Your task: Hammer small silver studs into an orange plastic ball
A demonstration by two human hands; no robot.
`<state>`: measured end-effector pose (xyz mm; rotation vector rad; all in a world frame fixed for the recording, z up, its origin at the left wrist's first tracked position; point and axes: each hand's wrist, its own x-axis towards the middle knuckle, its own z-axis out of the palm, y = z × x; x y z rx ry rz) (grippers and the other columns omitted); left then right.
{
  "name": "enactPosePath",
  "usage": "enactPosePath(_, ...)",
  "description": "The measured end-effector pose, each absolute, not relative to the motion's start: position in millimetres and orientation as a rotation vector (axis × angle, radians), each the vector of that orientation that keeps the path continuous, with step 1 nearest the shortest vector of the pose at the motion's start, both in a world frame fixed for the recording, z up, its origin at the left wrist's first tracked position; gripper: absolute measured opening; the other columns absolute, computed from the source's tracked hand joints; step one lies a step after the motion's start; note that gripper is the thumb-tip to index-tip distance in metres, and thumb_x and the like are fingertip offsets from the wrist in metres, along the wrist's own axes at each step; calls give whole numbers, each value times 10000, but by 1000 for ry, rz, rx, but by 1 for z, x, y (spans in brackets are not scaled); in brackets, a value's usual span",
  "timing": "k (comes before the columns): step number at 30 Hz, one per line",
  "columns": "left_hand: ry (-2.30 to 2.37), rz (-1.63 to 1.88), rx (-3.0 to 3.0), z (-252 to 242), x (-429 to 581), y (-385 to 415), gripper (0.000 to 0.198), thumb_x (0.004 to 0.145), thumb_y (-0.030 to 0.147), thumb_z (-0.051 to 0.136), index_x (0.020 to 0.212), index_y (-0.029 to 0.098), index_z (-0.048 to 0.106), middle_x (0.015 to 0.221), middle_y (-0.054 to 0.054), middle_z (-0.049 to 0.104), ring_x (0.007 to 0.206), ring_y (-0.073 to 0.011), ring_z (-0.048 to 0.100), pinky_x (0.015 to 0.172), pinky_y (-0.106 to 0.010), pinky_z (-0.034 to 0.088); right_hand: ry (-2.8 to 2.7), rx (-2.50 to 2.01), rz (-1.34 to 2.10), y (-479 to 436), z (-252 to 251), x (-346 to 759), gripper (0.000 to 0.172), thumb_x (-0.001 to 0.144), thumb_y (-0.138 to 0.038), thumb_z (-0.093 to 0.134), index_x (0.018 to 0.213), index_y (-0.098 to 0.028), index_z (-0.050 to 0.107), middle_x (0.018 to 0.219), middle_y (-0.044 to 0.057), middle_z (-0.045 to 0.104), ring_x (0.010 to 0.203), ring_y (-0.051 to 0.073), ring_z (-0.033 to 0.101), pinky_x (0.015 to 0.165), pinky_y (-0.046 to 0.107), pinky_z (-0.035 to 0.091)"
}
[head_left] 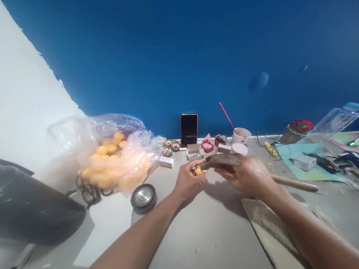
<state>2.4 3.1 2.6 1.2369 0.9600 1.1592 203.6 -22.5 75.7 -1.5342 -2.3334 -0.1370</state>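
My left hand (188,179) is closed around a small yellow ball (198,170) with something shiny on its top. My right hand (247,176) grips a hammer-like tool (223,160) close to its worn brown head. The tapered end of that head is at the ball, though I cannot tell whether they touch. A wooden handle (295,182) comes out on the far side of my right hand, apparently part of the same tool. Just beyond my hands sits an open small white box (194,153) with tiny pieces inside. A closed white box (166,162) lies to its left.
A clear plastic bag (135,141) of yellow balls stands left, near a dark cylinder (30,199) and a round lid (143,198). Along the blue wall are a phone (189,129), studded balls (168,148) and a paper cup (241,135). A board (271,231) lies under my right forearm.
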Motion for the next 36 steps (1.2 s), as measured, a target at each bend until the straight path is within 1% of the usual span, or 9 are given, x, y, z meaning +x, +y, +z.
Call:
enactPosePath(3, 953, 1165, 1200, 2, 4, 3, 379, 657, 233, 792, 1013, 111, 755, 602, 15, 629, 503, -109, 524, 520, -238, 434, -2313, -1494, -175, -23, 76, 204, 385, 977, -509, 525, 990, -264, 823, 760, 90, 750, 633, 226, 631, 575, 323, 360)
enactPosePath(7, 981, 1176, 1182, 5, 6, 2, 377, 629, 197, 769, 996, 117, 740, 622, 15, 625, 521, -107, 510, 527, -235, 413, -2376, -1559, -115, -24, 78, 204, 363, 964, -494, 548, 994, -261, 824, 740, 86, 742, 611, 221, 620, 557, 316, 344)
enactPosePath(11, 944, 1191, 1201, 7, 5, 0, 356, 628, 208, 760, 974, 144, 704, 704, 9, 626, 602, -119, 529, 575, -237, 425, -2293, -1467, -128, -24, 77, 204, 377, 978, -509, 536, 1042, -272, 822, 827, 95, 769, 665, 232, 651, 599, 325, 380)
enactPosePath(16, 921, 1197, 1282, 6, 4, 0, 328, 616, 216, 747, 927, 154, 668, 774, 7, 627, 663, -120, 529, 622, -232, 428, -2338, -1422, -168, -25, 73, 205, 325, 963, -468, 574, 967, -256, 821, 737, 67, 755, 591, 194, 619, 558, 302, 342)
enactPosePath(20, 974, 1168, 1339, 8, 4, -1, 244, 657, 227, 714, 878, 160, 635, 752, 17, 598, 674, -120, 527, 638, -231, 430, -2214, -1338, -330, -25, 74, 207, 389, 979, -490, 543, 923, -224, 822, 718, 72, 749, 583, 197, 622, 555, 306, 341)
enactPosePath(25, 1053, 1149, 1458, 10, 3, -3, 277, 706, 264, 710, 957, 162, 653, 883, -13, 664, 740, -142, 570, 678, -251, 470, -2303, -1392, -305, -24, 73, 206, 359, 969, -461, 571, 850, -217, 806, 596, 50, 690, 510, 183, 575, 525, 304, 291)
enactPosePath(29, 1087, 1133, 1494, 8, 4, -2, 240, 715, 284, 712, 908, 161, 638, 834, -9, 650, 731, -148, 566, 675, -258, 468, -2259, -1408, -318, -25, 72, 205, 396, 971, -484, 561, 801, -209, 790, 628, 60, 706, 526, 186, 590, 544, 308, 311)
enactPosePath(33, 1077, 1146, 1557, 5, 5, -3, 198, 709, 279, 702, 852, 161, 632, 809, -12, 643, 741, -157, 556, 679, -266, 463, -2311, -1394, -237, -27, 74, 204, 321, 958, -444, 593, 869, -212, 796, 660, 50, 723, 533, 182, 594, 529, 302, 313)
enactPosePath(36, 1051, 1147, 1542, 3, 5, -4, 211, 711, 290, 716, 853, 170, 615, 799, 0, 629, 721, -149, 548, 677, -267, 462, -2246, -1360, -266, -29, 78, 203, 347, 964, -474, 587, 915, -205, 800, 694, 64, 734, 573, 195, 622, 556, 305, 356)
